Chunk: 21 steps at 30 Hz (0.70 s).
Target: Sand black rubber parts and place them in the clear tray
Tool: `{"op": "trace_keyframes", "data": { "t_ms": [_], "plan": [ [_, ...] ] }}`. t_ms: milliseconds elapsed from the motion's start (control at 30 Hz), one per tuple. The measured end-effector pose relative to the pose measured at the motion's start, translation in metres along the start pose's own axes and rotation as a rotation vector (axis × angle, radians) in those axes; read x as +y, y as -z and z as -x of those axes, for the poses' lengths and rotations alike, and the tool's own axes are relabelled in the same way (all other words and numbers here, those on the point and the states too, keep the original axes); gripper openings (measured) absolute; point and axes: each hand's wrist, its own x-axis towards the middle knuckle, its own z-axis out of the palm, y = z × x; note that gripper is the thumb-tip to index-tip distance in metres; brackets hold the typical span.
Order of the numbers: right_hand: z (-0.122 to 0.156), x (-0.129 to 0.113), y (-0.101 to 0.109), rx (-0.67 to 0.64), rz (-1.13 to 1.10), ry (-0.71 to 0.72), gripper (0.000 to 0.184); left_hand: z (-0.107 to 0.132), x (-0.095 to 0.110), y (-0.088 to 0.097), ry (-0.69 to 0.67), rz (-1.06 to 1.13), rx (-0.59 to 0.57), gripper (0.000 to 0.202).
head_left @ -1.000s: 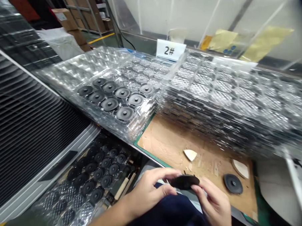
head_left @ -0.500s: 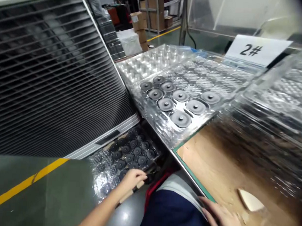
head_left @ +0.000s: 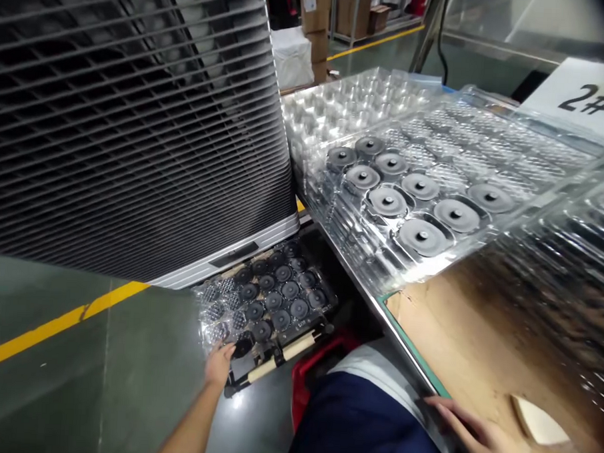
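Note:
My left hand (head_left: 219, 366) reaches down to a low clear blister tray (head_left: 213, 296) on a floor-level cart, which holds several black discs. Its fingers curl on a black disc (head_left: 241, 347) at the tray's near left corner. My right hand (head_left: 477, 438) lies flat and open on the near edge of the brown work table (head_left: 478, 328), holding nothing. A beige wedge-shaped piece (head_left: 538, 420) lies just right of that hand.
On the table a stack of clear trays (head_left: 361, 256) carries several grey discs (head_left: 422, 235). More stacked trays (head_left: 580, 265) stand to the right, below a "2#" sign (head_left: 588, 99). A large louvred black panel (head_left: 137, 112) rises on the left. A yellow floor line (head_left: 52, 326) runs below it.
The view swung left and down. Both hands held a black disc together; my left hand has since gone down to the floor tray and my right hand settled flat on the table edge.

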Motion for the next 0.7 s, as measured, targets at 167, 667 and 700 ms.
{"op": "trace_keyframes", "data": {
  "t_ms": [167, 667, 700],
  "plan": [
    [0.007, -0.003, -0.011, 0.115, 0.039, 0.018, 0.038, -0.003, -0.001, -0.011, -0.015, 0.008, 0.143, 0.034],
    [0.091, -0.043, 0.177, 0.461, 0.320, -0.015, 0.026, 0.113, 0.322, -0.057, -1.937, 0.392, -0.203, 0.032],
    [0.106, -0.042, 0.197, 0.489, 0.374, -0.055, 0.025, 0.125, 0.343, -0.059, -1.993, 0.404, -0.240, 0.032]
  ]
}}
